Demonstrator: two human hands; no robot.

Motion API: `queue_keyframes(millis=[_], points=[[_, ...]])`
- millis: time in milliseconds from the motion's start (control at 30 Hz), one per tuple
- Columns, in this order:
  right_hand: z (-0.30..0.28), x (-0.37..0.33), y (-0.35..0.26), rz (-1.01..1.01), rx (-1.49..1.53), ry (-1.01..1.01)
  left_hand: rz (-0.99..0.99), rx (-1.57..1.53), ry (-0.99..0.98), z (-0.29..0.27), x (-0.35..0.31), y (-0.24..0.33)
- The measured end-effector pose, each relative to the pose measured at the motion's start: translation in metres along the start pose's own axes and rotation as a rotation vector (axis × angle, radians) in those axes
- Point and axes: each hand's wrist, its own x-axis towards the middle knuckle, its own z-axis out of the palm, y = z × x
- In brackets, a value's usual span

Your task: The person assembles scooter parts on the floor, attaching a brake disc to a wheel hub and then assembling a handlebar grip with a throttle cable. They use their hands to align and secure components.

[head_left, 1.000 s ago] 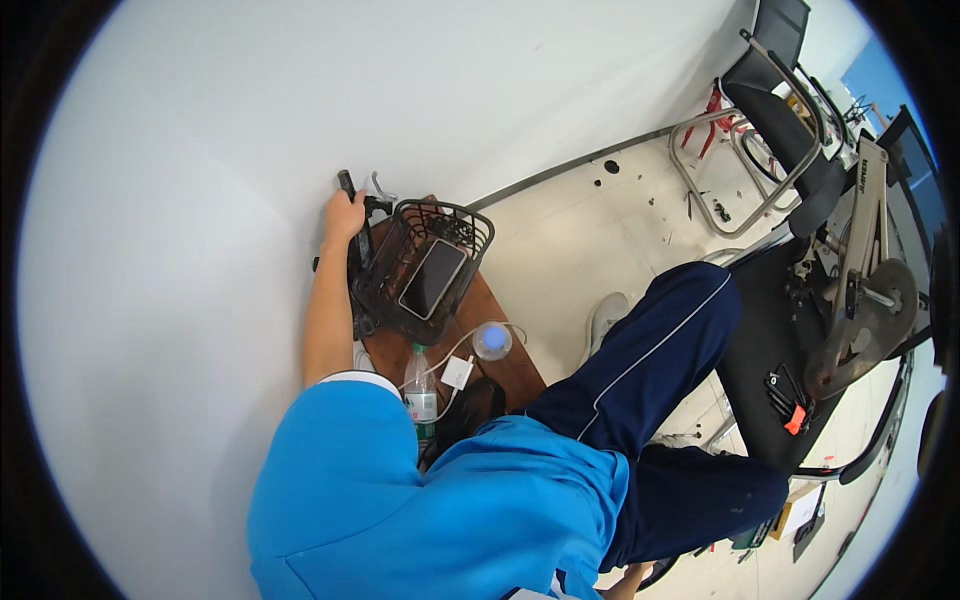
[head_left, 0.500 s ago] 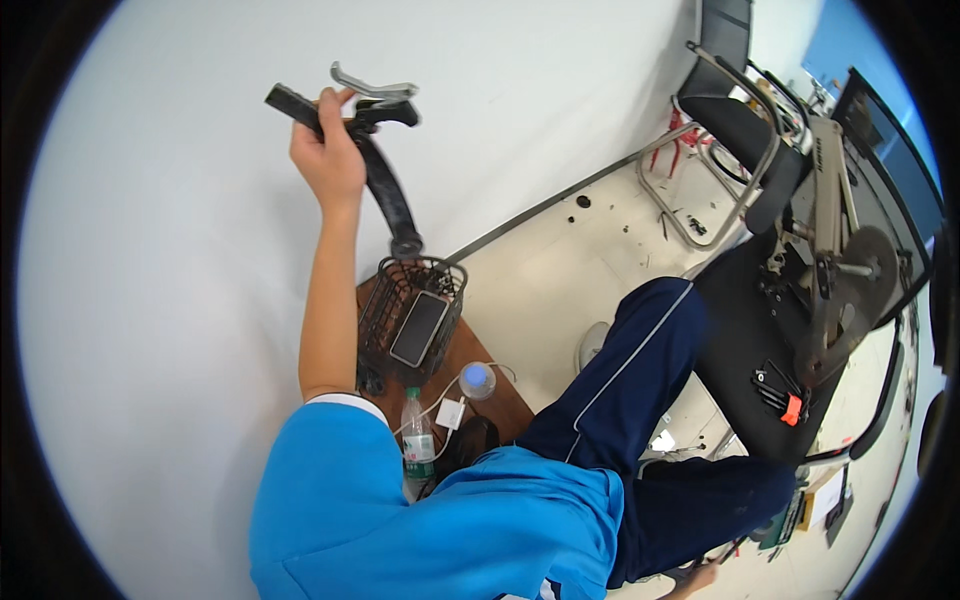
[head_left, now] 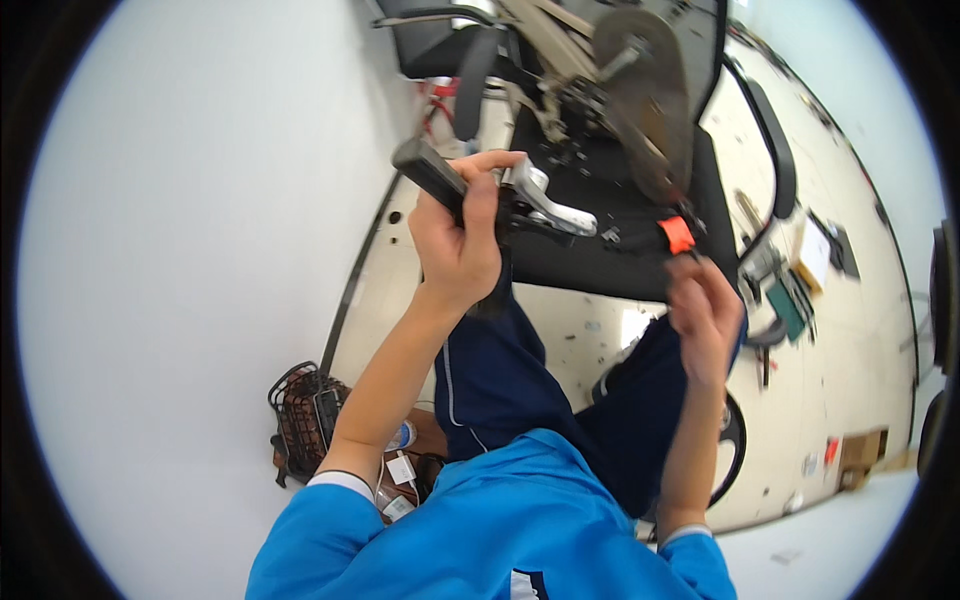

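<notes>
My left hand [head_left: 455, 235] is closed around a black handlebar [head_left: 428, 170], near its grip end. A silver brake lever [head_left: 558, 212] is clamped to the bar beside my fingers. The far part of the bar drops behind my hand and is mostly hidden. My right hand [head_left: 705, 315] has curled, motion-smeared fingers just short of an orange hex key holder [head_left: 677, 235] on the black chair seat [head_left: 590, 260]. Whatever those fingers pinch is too blurred to make out.
A bicycle frame with a round chain guard [head_left: 630, 100] rests on the chair. Another black chair [head_left: 430, 45] stands behind at the left. A wire basket [head_left: 300, 420] sits at lower left by the wall. Boxes [head_left: 815, 255] and loose parts lie on the right floor.
My view has turned right toward the chair. My left hand has brought the handlebar from near the wall to in front of me. My right hand has risen from the lower edge toward the seat.
</notes>
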Motion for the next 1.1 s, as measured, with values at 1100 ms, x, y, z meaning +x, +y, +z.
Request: queue_keyframes(millis=[1100], points=[[-0.001,0.227,0.053,0.443,0.233,-0.555,-0.313,-0.072,-0.327,0.107,0.047,-0.133]])
